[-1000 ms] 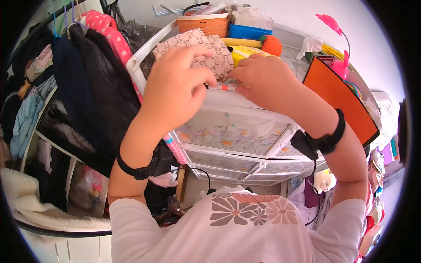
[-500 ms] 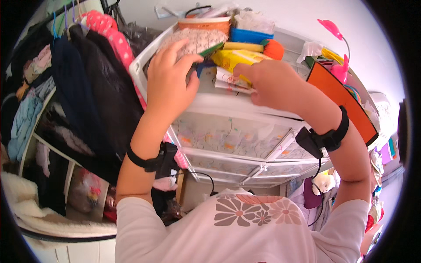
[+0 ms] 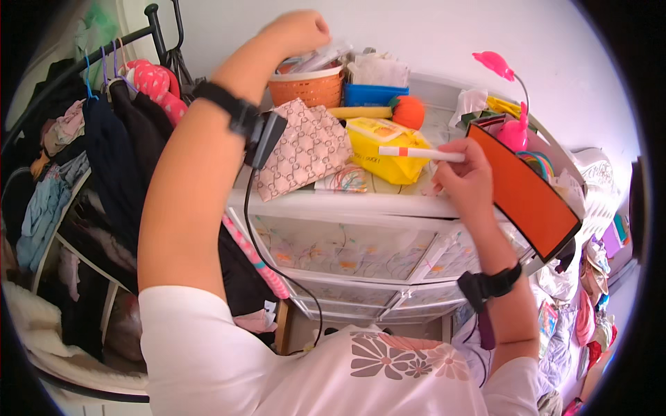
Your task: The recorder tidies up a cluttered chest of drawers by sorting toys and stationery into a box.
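Pinched in my right hand (image 3: 468, 177) is a slim white marker (image 3: 413, 152) with a red-orange band, pointing left over a yellow wipes pack (image 3: 388, 159). My left hand (image 3: 302, 33) reaches to the back, closed above an orange basket (image 3: 305, 89) with clear plastic pieces sticking out of it. Its fingers are partly turned away, so what they hold, if anything, is hidden. Between my arms lies a pink-beige patterned pouch (image 3: 305, 149) on the white cabinet top (image 3: 333, 203), beside the wipes pack.
Behind the wipes are a blue box (image 3: 374, 95) and an orange-red ball (image 3: 408, 112). A tilted orange board (image 3: 520, 187) and a pink lamp (image 3: 494, 65) stand at right. Dark clothes (image 3: 121, 152) hang on a rack at left. A black cable (image 3: 257, 229) runs from my left wrist.
My left hand has gone from the pouch up and back to above the basket. My right hand has drawn back from the wipes pack and now holds the marker. The view has shifted.
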{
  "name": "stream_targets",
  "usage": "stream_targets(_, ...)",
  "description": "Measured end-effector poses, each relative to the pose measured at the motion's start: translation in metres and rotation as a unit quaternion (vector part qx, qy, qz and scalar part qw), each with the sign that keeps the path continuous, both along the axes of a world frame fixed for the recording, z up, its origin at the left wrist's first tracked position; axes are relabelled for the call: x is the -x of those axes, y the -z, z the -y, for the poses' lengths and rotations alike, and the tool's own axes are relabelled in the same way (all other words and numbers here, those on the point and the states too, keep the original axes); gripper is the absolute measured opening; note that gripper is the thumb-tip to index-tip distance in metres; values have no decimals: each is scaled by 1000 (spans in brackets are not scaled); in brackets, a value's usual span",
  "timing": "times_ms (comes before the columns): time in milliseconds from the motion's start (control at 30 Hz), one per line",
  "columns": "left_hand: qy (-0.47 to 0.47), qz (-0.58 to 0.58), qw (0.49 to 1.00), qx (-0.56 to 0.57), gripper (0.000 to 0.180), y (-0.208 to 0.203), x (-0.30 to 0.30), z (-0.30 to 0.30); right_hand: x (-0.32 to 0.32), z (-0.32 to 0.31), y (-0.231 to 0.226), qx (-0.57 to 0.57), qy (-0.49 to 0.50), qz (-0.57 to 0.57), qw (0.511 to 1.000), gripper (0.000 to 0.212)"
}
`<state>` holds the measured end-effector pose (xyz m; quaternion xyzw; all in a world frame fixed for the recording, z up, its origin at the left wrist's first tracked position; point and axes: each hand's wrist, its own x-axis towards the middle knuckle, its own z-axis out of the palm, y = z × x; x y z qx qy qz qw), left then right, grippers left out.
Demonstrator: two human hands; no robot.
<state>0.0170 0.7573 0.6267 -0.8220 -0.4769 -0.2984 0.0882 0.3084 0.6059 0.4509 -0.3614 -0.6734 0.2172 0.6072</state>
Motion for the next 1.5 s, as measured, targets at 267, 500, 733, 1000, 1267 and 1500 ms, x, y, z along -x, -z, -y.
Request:
stream_targets(267, -245, -192, 947, 78, 38, 22, -48, -73, 2, -1, 12, 45, -16, -126, 991, 14)
stream_targets(500, -214, -120, 960, -133, 43, -3, -40, -41, -8, 0, 13, 26, -17, -147, 989, 14)
stream_targets(733, 132, 209, 949, -198, 40, -3, -42, 91, -15, 5, 17, -4, -60, -114, 992, 20)
stream_targets(1000, 226, 280, 925, -125, 47, 151, -82, 245, 25, 58, 13, -45, -111, -165, 979, 78)
stream_targets(1267, 183, 315, 911, -194, 31, 171, -83, 251, 31, 63, 27, -35, -80, -197, 977, 80)
stream_targets(1500, 316, 366, 875, -14, 32, 159, -86, 265, 24, 75, 4, -20, -111, -297, 948, 73)
